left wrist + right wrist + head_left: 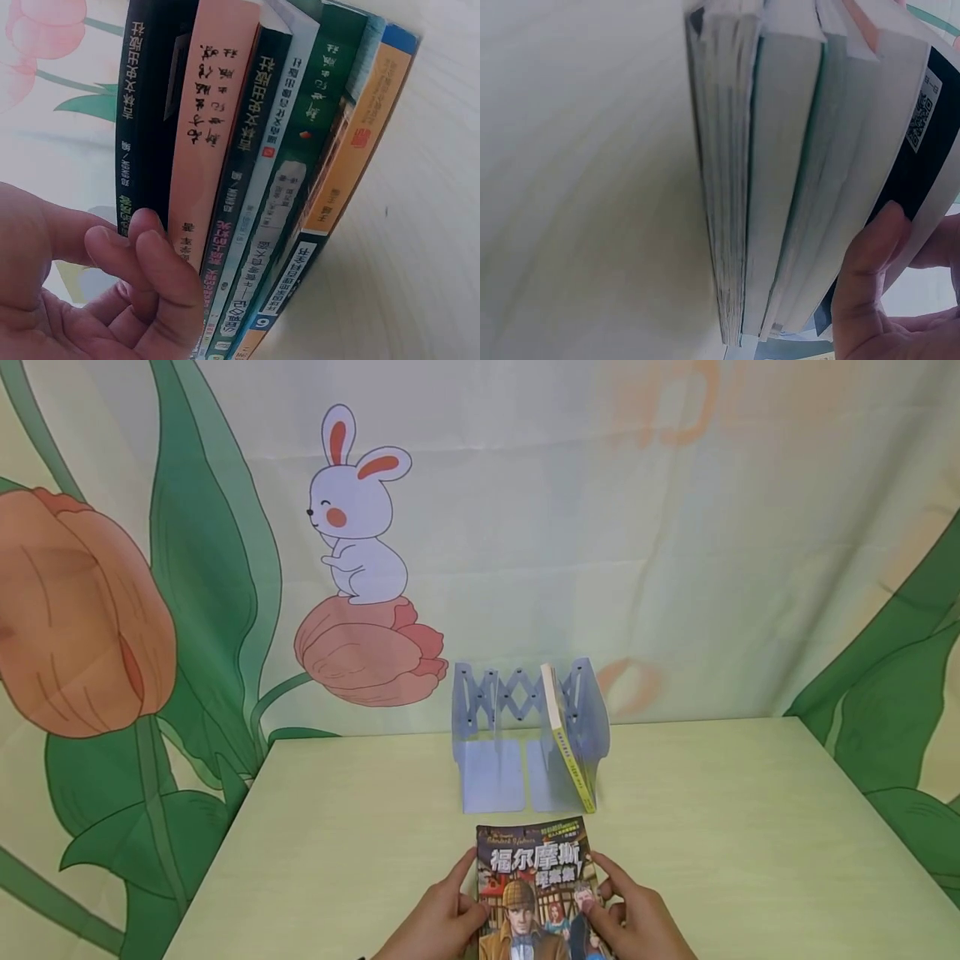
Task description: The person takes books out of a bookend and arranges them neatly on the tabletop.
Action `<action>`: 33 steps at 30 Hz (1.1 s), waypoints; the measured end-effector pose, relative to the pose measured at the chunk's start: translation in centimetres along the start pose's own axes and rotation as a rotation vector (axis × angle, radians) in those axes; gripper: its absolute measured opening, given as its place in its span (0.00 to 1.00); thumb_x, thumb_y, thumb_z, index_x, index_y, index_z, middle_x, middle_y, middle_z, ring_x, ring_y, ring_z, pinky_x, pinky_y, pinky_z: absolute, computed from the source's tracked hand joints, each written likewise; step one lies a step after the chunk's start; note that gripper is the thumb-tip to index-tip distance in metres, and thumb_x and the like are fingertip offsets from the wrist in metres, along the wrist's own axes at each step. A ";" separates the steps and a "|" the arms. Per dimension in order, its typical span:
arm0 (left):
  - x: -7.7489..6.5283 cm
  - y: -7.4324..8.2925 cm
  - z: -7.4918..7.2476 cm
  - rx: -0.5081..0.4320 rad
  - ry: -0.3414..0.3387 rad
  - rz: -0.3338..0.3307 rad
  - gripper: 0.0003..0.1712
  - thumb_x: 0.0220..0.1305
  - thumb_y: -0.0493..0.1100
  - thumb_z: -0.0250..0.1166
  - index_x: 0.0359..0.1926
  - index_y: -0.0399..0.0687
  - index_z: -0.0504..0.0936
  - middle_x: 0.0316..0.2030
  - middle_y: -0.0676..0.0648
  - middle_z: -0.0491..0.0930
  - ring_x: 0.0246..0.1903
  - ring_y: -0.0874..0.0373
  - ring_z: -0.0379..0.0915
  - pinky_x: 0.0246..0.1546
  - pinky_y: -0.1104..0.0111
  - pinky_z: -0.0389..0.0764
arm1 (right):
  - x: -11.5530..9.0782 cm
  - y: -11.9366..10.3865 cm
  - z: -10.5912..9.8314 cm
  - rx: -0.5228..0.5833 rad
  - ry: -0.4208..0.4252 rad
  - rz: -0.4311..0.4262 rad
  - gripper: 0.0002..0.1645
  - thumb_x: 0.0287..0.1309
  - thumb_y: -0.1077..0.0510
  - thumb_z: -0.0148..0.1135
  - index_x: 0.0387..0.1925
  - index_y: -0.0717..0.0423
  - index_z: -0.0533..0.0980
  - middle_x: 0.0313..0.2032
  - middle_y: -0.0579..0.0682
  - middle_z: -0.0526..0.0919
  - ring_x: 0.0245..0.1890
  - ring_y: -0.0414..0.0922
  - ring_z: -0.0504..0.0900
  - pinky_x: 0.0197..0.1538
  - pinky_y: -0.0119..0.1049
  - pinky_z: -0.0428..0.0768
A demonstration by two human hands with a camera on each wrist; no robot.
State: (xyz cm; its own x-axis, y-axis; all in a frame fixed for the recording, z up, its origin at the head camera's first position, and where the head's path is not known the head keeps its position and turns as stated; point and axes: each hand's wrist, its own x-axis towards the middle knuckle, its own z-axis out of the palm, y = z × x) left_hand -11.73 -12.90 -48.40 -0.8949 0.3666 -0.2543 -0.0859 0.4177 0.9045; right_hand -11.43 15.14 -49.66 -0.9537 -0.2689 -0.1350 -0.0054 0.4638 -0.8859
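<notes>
A dark paperback book with a man in a checked cap on its cover lies at the front of the table. My left hand grips its left edge, thumb over the cover, and my right hand pinches the opposite edge. Both wrist views show more books beneath it in a stack, among them a pink-spined book and an orange-spined book. In the right wrist view, a black cover with a QR code tilts away from the pages below. Parts of the fingers are hidden by the book.
Behind the stack, a pale blue expandable book rack stands on the light wooden table. One slim yellow-and-white book leans inside its right part. A printed curtain hangs behind the table's back edge.
</notes>
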 end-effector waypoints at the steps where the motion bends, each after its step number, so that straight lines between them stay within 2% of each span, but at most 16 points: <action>1: 0.0 0.0 0.0 0.005 -0.002 0.000 0.46 0.66 0.39 0.57 0.77 0.35 0.42 0.18 0.53 0.77 0.13 0.65 0.63 0.17 0.71 0.66 | 0.0 0.0 0.0 -0.003 -0.001 -0.001 0.40 0.67 0.46 0.58 0.72 0.61 0.60 0.35 0.50 0.75 0.16 0.36 0.74 0.22 0.32 0.72; 7: -0.2 0.0 -0.1 0.024 -0.018 0.010 0.45 0.67 0.40 0.57 0.76 0.33 0.43 0.19 0.52 0.78 0.14 0.63 0.65 0.18 0.69 0.68 | 0.1 0.0 0.0 -0.023 -0.004 0.001 0.40 0.67 0.46 0.58 0.71 0.62 0.60 0.34 0.49 0.75 0.16 0.36 0.73 0.22 0.32 0.72; 14: -0.1 -0.1 0.0 0.012 -0.036 -0.022 0.45 0.67 0.40 0.56 0.77 0.35 0.42 0.17 0.53 0.76 0.12 0.64 0.62 0.18 0.70 0.66 | 0.1 0.4 -0.2 -0.043 -0.038 -0.012 0.39 0.66 0.49 0.60 0.71 0.65 0.60 0.33 0.48 0.75 0.14 0.33 0.68 0.21 0.31 0.70; 18: -0.1 -0.2 0.0 0.019 -0.040 -0.032 0.46 0.67 0.41 0.56 0.77 0.33 0.41 0.18 0.53 0.77 0.12 0.64 0.64 0.20 0.69 0.69 | 0.2 0.8 -0.3 -0.112 -0.059 -0.054 0.39 0.67 0.49 0.59 0.71 0.65 0.59 0.31 0.45 0.75 0.15 0.32 0.68 0.23 0.30 0.70; 22: -0.2 -0.3 0.0 0.047 -0.032 -0.013 0.46 0.66 0.40 0.56 0.76 0.31 0.41 0.21 0.52 0.80 0.16 0.63 0.69 0.27 0.69 0.73 | 0.3 0.8 -0.4 -0.212 -0.041 -0.095 0.38 0.66 0.46 0.59 0.70 0.60 0.61 0.26 0.40 0.74 0.17 0.31 0.68 0.26 0.29 0.70; 25: -0.2 -0.4 -0.1 0.082 -0.012 0.002 0.46 0.66 0.42 0.56 0.75 0.30 0.43 0.22 0.52 0.79 0.19 0.61 0.70 0.31 0.68 0.72 | 0.3 0.7 -0.5 -0.243 -0.028 -0.089 0.38 0.66 0.44 0.60 0.70 0.56 0.62 0.24 0.39 0.73 0.17 0.31 0.68 0.26 0.29 0.69; 30: -0.2 -0.6 -0.2 0.108 0.035 -0.054 0.46 0.70 0.53 0.56 0.75 0.32 0.47 0.20 0.51 0.78 0.17 0.60 0.67 0.25 0.67 0.70 | 0.2 0.4 -0.3 -0.217 -0.010 -0.007 0.42 0.64 0.40 0.60 0.72 0.54 0.59 0.36 0.45 0.72 0.19 0.34 0.69 0.25 0.31 0.70; 33: -0.2 -0.5 -0.5 0.106 0.063 -0.081 0.46 0.69 0.57 0.57 0.74 0.35 0.50 0.22 0.48 0.80 0.18 0.59 0.68 0.23 0.67 0.68 | 0.0 0.1 -0.3 -0.219 0.043 0.022 0.44 0.62 0.39 0.62 0.72 0.49 0.59 0.47 0.48 0.72 0.27 0.35 0.73 0.28 0.31 0.71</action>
State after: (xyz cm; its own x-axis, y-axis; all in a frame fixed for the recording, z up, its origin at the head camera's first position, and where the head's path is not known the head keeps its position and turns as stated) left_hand -11.69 -13.61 -48.66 -0.9129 0.2767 -0.3001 -0.1152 0.5307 0.8397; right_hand -11.55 15.41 -49.66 -0.9663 -0.2226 -0.1296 -0.0456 0.6427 -0.7647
